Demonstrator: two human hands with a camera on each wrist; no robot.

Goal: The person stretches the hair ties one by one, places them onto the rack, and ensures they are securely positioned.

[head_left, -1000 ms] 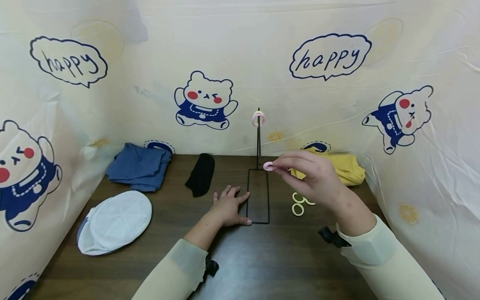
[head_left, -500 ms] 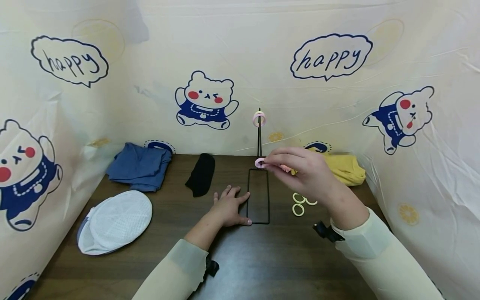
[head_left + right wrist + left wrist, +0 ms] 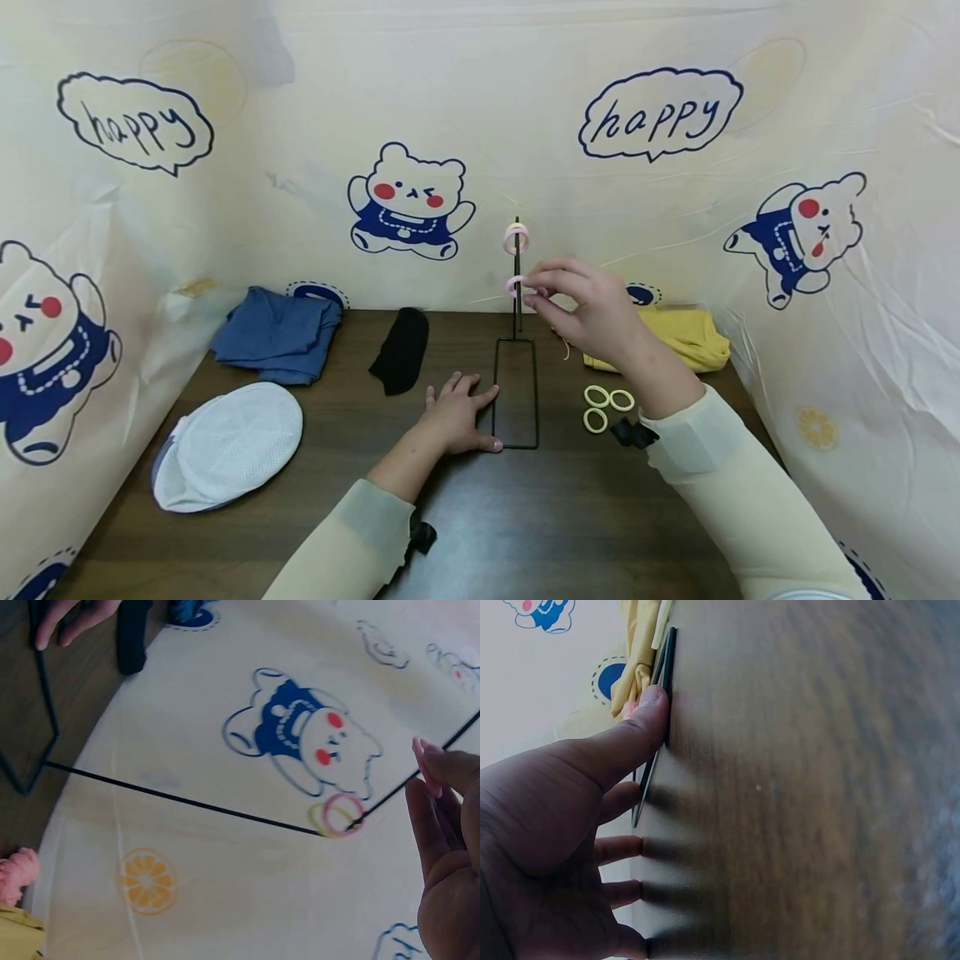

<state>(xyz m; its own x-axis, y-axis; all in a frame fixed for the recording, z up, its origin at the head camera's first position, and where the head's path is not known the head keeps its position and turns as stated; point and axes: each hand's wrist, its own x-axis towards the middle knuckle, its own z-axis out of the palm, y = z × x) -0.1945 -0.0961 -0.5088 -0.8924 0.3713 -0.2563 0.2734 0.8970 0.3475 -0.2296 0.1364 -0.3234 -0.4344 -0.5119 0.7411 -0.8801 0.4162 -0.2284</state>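
Now right hand (image 3: 592, 312) raised pink ring (image 3: 516, 286) up stand (image 3: 517, 333).

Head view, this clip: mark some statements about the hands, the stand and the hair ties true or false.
1. The right hand pinches a pink hair tie beside the black stand's upright rod. True.
2. The left hand is raised off the table. False: it rests flat on the table, fingers against the stand's rectangular wire base.
3. A hair tie already hangs at the top of the rod. True.
4. Three pale yellow hair ties lie on the table right of the base. True.
5. The white cap lies on the yellow cloth. False: it lies on the table at the left, far from the yellow cloth.
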